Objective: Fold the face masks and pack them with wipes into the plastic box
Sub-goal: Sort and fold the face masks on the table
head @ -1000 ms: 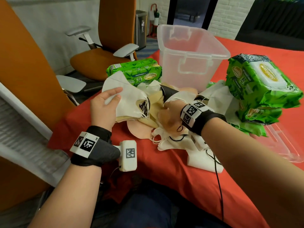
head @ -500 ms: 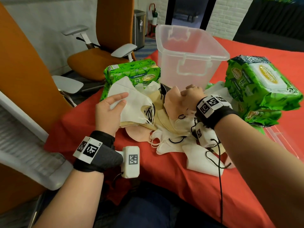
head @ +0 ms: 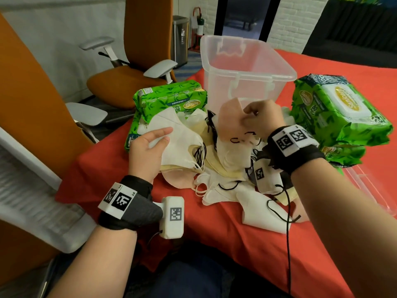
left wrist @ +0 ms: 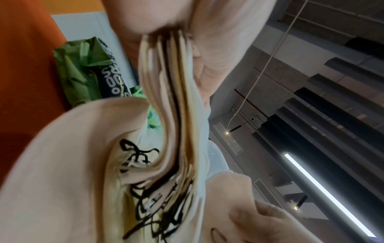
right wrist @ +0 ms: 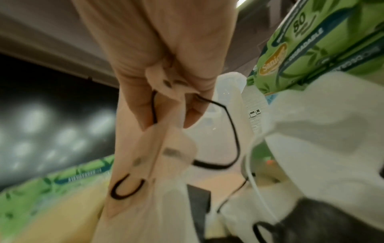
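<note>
My left hand [head: 153, 143] grips a stack of folded masks [head: 182, 145], white on top, thumb over it; the left wrist view shows the stack's layered edges [left wrist: 172, 102] and black ear loops. My right hand [head: 256, 118] pinches a pink mask [head: 231, 120] by its edge and holds it above the pile of loose masks [head: 223, 181], just in front of the clear plastic box [head: 247, 67]. In the right wrist view the pink mask [right wrist: 145, 164] hangs from my fingertips [right wrist: 193, 115], its black loop dangling. Green wipes packs lie to the left [head: 169, 100] and right [head: 337, 112] of the box.
A red cloth [head: 247, 244] covers the table. The box's clear lid [head: 373, 190] lies at the right under the wipes stack. Orange chairs [head: 129, 82] stand beyond the table's left edge. A black cable [head: 289, 244] hangs from my right wrist across the cloth.
My right hand has lifted the pink mask out of the pile and raised it toward the box. My left hand has kept its hold on the folded stack.
</note>
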Available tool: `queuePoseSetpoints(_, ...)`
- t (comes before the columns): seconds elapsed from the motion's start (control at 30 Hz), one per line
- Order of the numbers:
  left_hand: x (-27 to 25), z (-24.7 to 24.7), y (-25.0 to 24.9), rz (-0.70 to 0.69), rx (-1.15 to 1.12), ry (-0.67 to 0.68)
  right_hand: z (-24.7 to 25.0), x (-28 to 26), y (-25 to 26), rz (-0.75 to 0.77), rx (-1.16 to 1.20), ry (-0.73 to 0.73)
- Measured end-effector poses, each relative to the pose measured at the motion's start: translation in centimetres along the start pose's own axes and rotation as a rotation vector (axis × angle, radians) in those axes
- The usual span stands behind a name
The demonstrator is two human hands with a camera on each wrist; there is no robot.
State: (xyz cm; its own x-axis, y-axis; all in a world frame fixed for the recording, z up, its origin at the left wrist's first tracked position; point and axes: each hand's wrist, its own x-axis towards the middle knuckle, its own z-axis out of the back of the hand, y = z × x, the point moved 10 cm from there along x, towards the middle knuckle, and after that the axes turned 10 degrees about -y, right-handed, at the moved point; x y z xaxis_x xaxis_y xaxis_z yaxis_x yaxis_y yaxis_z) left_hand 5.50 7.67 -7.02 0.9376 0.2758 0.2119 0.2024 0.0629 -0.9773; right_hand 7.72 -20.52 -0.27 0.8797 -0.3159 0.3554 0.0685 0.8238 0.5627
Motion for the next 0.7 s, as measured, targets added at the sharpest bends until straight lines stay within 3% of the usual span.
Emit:
queuePoseSetpoints(0.17,-0.3,-1.2,0.5,0.071,-0.023,0.068,3.8,-0.5,1.7,0.029,0.593,-0.065)
queuePoseSetpoints(0.3,-1.0,-3.0,-0.2,0.131,-0.08,0.131,4.8,-1.7,3.8,0.04,0.858,0.036)
queuePoseSetpoints(0.4,-2.0,-5.1,-1.4,0.137,-0.128,0.258,4.1,-2.3,4.4,-0.013,1.019,0.129)
queuePoseSetpoints(0.53,-3.4,-7.7,-2.5,0.065,-0.099,0.421,2.2,-2.9,4.2,-0.066,0.973,0.176)
queuePoseSetpoints(0.6,-3.6,-8.3,-2.7,0.005,-0.048,0.432,1.3,-3.0,3.5,-0.065,0.842,0.146)
queuePoseSetpoints(0.7,-3.3,-8.1,-2.3,0.037,-0.101,0.39,0.0,-3.7,2.8,-0.096,0.815,0.178)
